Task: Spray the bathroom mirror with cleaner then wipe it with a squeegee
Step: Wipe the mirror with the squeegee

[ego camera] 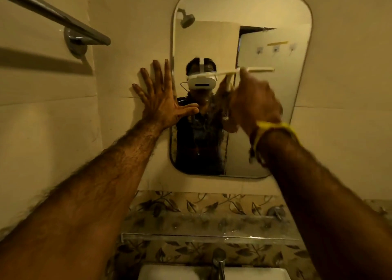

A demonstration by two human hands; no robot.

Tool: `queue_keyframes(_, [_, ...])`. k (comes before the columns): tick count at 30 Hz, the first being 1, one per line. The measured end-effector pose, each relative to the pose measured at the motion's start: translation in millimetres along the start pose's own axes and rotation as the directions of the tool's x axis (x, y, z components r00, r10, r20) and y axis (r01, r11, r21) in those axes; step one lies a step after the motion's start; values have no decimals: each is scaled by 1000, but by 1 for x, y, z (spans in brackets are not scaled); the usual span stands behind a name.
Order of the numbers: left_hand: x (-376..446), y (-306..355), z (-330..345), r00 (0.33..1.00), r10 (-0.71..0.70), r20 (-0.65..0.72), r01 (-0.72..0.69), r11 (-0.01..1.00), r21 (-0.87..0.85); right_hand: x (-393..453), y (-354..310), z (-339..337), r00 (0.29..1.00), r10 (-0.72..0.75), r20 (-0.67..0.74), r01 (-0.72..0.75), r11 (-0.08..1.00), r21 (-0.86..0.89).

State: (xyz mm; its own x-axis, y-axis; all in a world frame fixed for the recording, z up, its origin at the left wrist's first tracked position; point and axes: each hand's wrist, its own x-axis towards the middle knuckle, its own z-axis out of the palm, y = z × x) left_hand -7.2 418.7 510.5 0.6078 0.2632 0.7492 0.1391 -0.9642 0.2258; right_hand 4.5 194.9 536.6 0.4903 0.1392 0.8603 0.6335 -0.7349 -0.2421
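A tall bathroom mirror (275, 120) with rounded corners hangs on the tiled wall in front of me. My right hand (254, 103) is shut on the handle of a white squeegee (259, 69), whose blade lies level against the glass at mid height. The hand is blurred. My left hand (161, 97) is flat against the wall at the mirror's left edge, fingers spread, thumb over the glass. No spray bottle is in view.
A metal towel bar (63, 18) juts from the wall at the upper left. Below the mirror runs a clear glass shelf (201, 231), then a tap (219, 262) over a white basin (169, 273). A yellow band circles my right wrist.
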Motion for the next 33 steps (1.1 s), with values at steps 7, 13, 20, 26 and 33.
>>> queue_keyframes(7, [-5, 16, 5, 998, -56, -24, 55, 998, -34, -37, 20, 4, 986, 164, -26, -162, 984, 79])
queue_keyframes(13, [-10, 20, 9, 999, -40, -1, 40, 999, -4, -20, 61, -13, 937, 338, -88, -318, 930, 185])
queue_keyframes(20, [-11, 17, 16, 1000, -21, 21, 21, 1000, 0, -15, 68, 1, 885, 440, -154, -391, 880, 270])
queue_keyframes(26, [-18, 11, 10, 998, 18, 53, -20, 999, 40, -7, 53, 10, 870, 463, -171, -395, 861, 322])
queue_keyframes(33, [-17, -3, -1, 990, 63, 128, -71, 996, 55, -58, 16, 28, 894, 442, -75, -405, 868, 288])
